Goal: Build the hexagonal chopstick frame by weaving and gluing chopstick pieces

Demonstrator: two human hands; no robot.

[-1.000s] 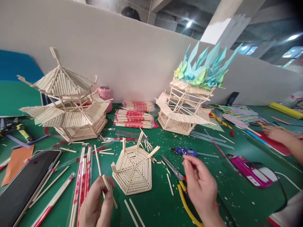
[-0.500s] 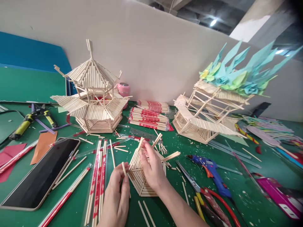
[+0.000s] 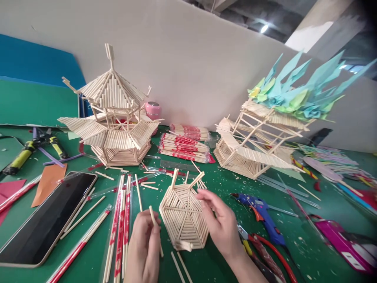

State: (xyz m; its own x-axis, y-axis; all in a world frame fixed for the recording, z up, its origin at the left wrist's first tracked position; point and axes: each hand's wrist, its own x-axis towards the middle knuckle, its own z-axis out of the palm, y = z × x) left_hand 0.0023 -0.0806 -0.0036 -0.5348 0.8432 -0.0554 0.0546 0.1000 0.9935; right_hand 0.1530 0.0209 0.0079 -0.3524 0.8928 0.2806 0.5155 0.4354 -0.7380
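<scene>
My left hand (image 3: 144,243) is closed around a thin wooden stick (image 3: 153,216), which slants up between thumb and fingers. To its right, a six-sided base (image 3: 185,216) made of rows of wooden sticks lies flat on the table. Two short posts, a left one (image 3: 174,179) and a right one (image 3: 196,180), rise from its back corners. A third short post (image 3: 183,246) at the front points towards me. My right hand (image 3: 220,220) is by the base's right edge, fingers loosely curved and apart, holding nothing; its fingertips are close to the rim, and I cannot tell whether they touch.
Behind stand a stick pavilion (image 3: 118,133) and another stick frame (image 3: 250,145) topped with paper leaves. Bundled sticks (image 3: 185,147) lie between them. A blue glue gun (image 3: 262,214) and pliers (image 3: 271,251) lie right; a phone (image 3: 50,216) and packed sticks (image 3: 120,228) lie left.
The base has turned on the table, bringing one post to the front. My right hand has left the back post and moved right. My left hand still holds its stick.
</scene>
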